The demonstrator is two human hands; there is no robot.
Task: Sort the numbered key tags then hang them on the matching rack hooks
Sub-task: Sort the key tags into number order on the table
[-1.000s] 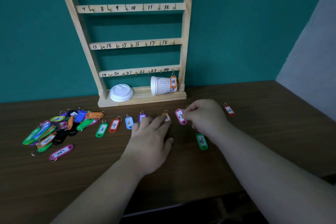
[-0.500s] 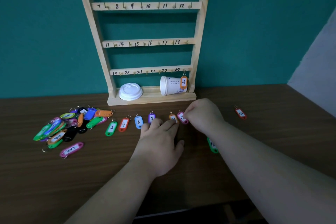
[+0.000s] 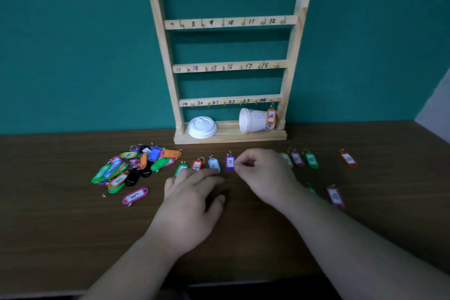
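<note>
Released pink tag (image 3: 296, 159); right hand (image 3: 263, 178) curled beside purple tag (image 3: 230, 163) marked "8", grip unclear; left hand (image 3: 192, 200) flat, fingers straight.

Dim, perhaps motion-blurred, wide-angle edge distortion.

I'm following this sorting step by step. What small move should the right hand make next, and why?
Probably draw the right hand away from the purple plastic key tag marked 8. Its curled fingertips sit at that tag's right edge, yet the tag already lies in line beside the light blue plastic tag, and the mixed pile of coloured tags at left is unsorted.
</note>
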